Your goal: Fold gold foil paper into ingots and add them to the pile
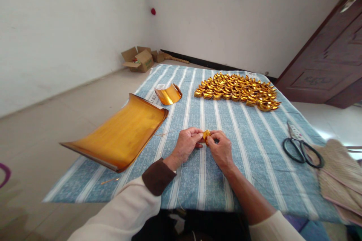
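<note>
I see a small piece of gold foil paper point(206, 134) pinched between both hands, held just above the striped cloth point(243, 150) that covers the counter, near its front edge and about midway across. My left hand point(185, 145) has thumb and fingertips closed on the left end of the piece; my right hand point(220, 148) grips the right end the same way, knuckles up, so the two hands nearly touch around it.

To the far right of the hands lies a spread of folded gold ingots point(239, 90), packed close together in rows on the cloth. To the left, a large stack of gold sheets point(121, 133) curls up at both ends and overhangs the counter's left edge. Beyond it sits a smaller curled gold sheet point(169, 95). Scissors point(301, 147) lie at the right, blades pointing away, beside a woven mat point(339, 177).

As I judge it, the foil is thin and slick, so too hard a pinch could tear or miscrease it, and a loose one could let it slip out. The overhanging stack looks liable to slide off if the cloth is tugged.

On the floor by the far wall stands an open cardboard box point(138, 60); something small shows inside, too small to tell. Smaller boxes sit just beside it.
</note>
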`<state>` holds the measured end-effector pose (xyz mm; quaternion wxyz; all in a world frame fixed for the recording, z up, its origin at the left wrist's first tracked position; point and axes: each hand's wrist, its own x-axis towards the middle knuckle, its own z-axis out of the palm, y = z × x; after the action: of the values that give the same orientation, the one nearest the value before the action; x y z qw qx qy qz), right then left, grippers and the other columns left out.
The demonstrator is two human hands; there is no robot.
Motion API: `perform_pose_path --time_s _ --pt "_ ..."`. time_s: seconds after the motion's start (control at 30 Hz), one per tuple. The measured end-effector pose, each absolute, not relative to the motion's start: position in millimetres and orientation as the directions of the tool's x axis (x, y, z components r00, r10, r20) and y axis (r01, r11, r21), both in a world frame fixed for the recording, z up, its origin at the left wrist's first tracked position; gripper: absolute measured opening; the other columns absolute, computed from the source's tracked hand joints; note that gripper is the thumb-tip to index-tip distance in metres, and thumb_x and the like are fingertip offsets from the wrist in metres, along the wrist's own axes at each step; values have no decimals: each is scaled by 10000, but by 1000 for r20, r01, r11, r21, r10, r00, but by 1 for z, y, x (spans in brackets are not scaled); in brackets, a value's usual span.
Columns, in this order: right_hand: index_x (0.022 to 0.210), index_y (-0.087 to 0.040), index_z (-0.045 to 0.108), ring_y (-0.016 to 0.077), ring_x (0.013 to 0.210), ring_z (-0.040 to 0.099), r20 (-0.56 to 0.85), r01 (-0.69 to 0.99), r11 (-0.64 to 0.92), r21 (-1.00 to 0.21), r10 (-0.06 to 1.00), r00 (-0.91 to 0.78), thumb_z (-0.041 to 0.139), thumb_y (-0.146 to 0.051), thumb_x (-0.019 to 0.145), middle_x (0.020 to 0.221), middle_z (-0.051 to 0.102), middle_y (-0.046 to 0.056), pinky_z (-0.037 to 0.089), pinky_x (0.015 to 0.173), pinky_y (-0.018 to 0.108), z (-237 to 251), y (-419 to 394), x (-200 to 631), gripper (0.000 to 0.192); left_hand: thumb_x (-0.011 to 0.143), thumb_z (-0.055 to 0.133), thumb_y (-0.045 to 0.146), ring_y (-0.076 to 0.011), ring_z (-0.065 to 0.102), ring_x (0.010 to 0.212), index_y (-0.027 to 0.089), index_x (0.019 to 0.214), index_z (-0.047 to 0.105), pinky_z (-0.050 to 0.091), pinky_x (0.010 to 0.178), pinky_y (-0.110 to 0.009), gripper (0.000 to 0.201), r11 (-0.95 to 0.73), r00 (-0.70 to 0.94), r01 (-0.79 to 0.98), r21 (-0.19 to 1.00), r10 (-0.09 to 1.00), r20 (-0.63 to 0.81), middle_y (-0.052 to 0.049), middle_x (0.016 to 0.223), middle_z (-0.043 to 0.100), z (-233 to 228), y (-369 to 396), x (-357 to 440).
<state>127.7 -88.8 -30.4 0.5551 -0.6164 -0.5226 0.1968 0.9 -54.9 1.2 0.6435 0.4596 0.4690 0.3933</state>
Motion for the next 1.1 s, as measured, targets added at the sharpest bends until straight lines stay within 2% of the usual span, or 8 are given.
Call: perform_pose_path --time_s 0.2,0.43,0.93,1.1 --pt "570 -210 547 177 754 614 387 434 221 -873 856 343 581 -223 771 780 654 47 465 738 320 -30 -89 127 204 744 657 184 -151 692 668 119 804 677 530 533 -201 90 252 247 -63 966 942 -230 -63 741 721 0 -55 2" --pt "622 -208 601 190 854 623 389 387 274 -880 884 259 589 -232 805 864 649 59 467 808 338 -31 -92 129 185 733 652 156 -108 635 532 109 775 671 521 509 -203 66 277 241 -59 959 936 -256 -44 662 697 1 -53 2" --pt "622 -212 615 181 817 619 355 352 269 -896 912 207 608 -251 819 827 645 38 456 792 329 -33 -91 132 201 712 635 110 -108 634 537 114 733 638 505 480 -181 22 305 276 -35 952 918 -285 -34 633 673 4 -51 0" --pt "632 -212 630 178 806 623 349 358 261 -896 914 207 622 -278 824 827 653 35 462 778 323 -33 -91 132 202 669 669 96 -108 633 527 115 730 629 506 482 -184 75 328 286 -46 943 909 -302 -30 630 673 4 -49 -1"
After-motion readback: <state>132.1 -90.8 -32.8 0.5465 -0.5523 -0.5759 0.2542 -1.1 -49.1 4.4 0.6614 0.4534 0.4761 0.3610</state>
